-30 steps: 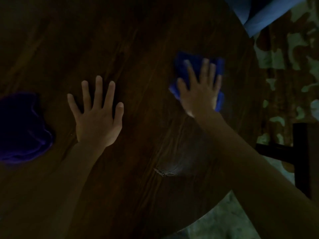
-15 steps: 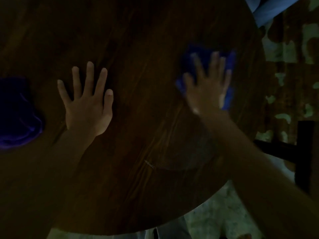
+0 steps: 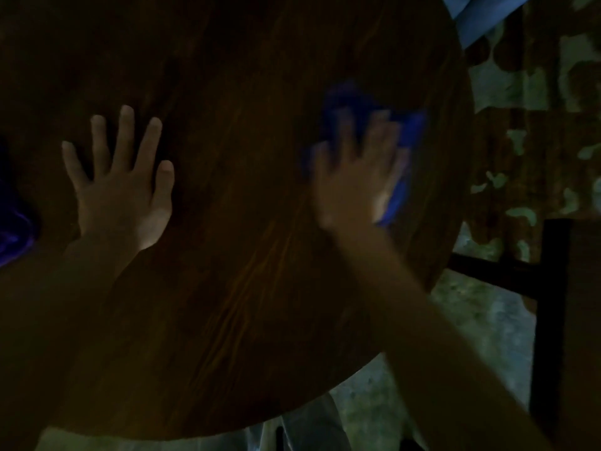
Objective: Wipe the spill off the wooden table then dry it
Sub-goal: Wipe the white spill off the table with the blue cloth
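Observation:
A round dark wooden table fills most of the dim view. My right hand lies flat, fingers spread, pressing a blue cloth onto the tabletop near its right edge; hand and cloth are blurred. My left hand rests palm down on the wood at the left, fingers apart, holding nothing. A second, purple cloth lies crumpled at the left frame edge, just left of my left wrist. No wet patch is visible on the wood.
A dark chair frame stands to the right of the table, over a patterned floor. A light blue object shows at the top right beyond the table's rim.
My right hand has slid the blue cloth toward the table's right edge. The view has shifted, so the purple cloth is now mostly out of frame; the faint wet sheen below my right hand no longer shows.

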Demonstrator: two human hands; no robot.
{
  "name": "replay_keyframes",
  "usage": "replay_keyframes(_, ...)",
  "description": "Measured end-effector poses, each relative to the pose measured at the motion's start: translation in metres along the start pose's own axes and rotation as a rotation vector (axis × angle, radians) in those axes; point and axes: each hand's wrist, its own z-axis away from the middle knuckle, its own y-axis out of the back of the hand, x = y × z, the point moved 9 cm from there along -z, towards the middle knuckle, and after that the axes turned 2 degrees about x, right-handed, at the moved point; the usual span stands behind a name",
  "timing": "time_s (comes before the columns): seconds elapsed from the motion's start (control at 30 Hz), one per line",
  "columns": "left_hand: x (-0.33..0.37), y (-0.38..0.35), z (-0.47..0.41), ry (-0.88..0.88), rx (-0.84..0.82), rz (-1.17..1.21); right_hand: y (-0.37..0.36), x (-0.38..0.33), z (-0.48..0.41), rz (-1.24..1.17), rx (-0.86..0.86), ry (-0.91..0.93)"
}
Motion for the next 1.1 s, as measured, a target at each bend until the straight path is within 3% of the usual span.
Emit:
replay_keyframes(0.1, -0.02, 0.0, 0.0, 0.02, -0.008, 0.002, -0.025, -0.1, 0.161, -0.079, -0.263, 0.94)
replay_keyframes(0.17, -0.019, 0.002, 0.001, 0.032, 0.001, 0.02, -0.022, -0.062, 0.223, 0.048, -0.431, 1.431)
replay_keyframes(0.2, -0.014, 0.001, 0.001, 0.027, -0.002, 0.015, -0.018, -0.029, 0.212, 0.072, -0.459, 1.527)
replay_keyframes(0.23, -0.01, 0.0, 0.0, 0.02, -0.003, 0.006, -0.016, -0.001, 0.18, 0.087, -0.421, 1.49)
replay_keyframes(0.27, -0.008, 0.0, 0.0, 0.018, -0.004, 0.003, -0.012, 0.022, 0.13, 0.097, -0.342, 1.326)
replay_keyframes(0.37, -0.012, 0.001, -0.001, 0.023, -0.014, 0.004, 0.012, 0.077, -0.023, 0.067, -0.052, 0.442)
replay_keyframes(0.4, -0.013, 0.001, 0.0, 0.024, -0.011, 0.007, 0.014, 0.083, -0.038, 0.032, -0.003, 0.165)
replay_keyframes(0.43, -0.014, 0.001, 0.0, 0.027, -0.008, 0.009, 0.014, 0.075, -0.031, 0.039, 0.017, 0.021)
replay_keyframes(0.47, -0.015, 0.002, 0.0, 0.032, -0.007, 0.011, 0.01, 0.055, -0.009, 0.051, 0.011, 0.027)
replay_keyframes(0.5, -0.016, 0.002, 0.001, 0.034, -0.01, 0.013, 0.002, 0.03, 0.025, 0.041, -0.054, 0.186)
replay_keyframes(0.6, -0.015, 0.002, 0.0, 0.036, -0.02, 0.017, -0.015, -0.006, 0.185, 0.051, -0.395, 1.073)
replay_keyframes(0.63, -0.013, 0.003, 0.0, 0.035, -0.025, 0.01, -0.013, 0.014, 0.206, 0.075, -0.431, 1.303)
replay_keyframes(0.67, -0.011, 0.003, 0.001, 0.03, -0.026, 0.0, -0.009, 0.038, 0.197, 0.092, -0.428, 1.412)
replay_keyframes(0.7, -0.009, 0.003, 0.002, 0.027, -0.022, -0.013, -0.008, 0.058, 0.164, 0.129, -0.382, 1.395)
replay_keyframes(0.73, -0.008, 0.005, 0.002, 0.028, -0.015, -0.023, -0.007, 0.074, 0.117, 0.152, -0.314, 1.252)
replay_keyframes(0.87, -0.007, 0.009, 0.002, 0.032, -0.024, -0.027, 0.018, 0.105, -0.058, -0.009, -0.041, 0.094)
replay_keyframes(0.9, -0.008, 0.01, 0.002, 0.037, -0.028, -0.03, 0.014, 0.092, -0.063, -0.037, -0.028, -0.092)
replay_keyframes(0.93, -0.009, 0.01, 0.002, 0.04, -0.032, -0.035, 0.008, 0.066, -0.056, -0.031, -0.037, -0.135)
replay_keyframes(1.0, -0.009, 0.009, 0.003, 0.034, -0.048, -0.044, -0.001, -0.003, -0.01, -0.022, -0.033, 0.135)
replay_keyframes(1.1, -0.01, 0.008, 0.003, 0.028, -0.076, -0.038, -0.021, -0.083, 0.15, -0.036, -0.311, 1.034)
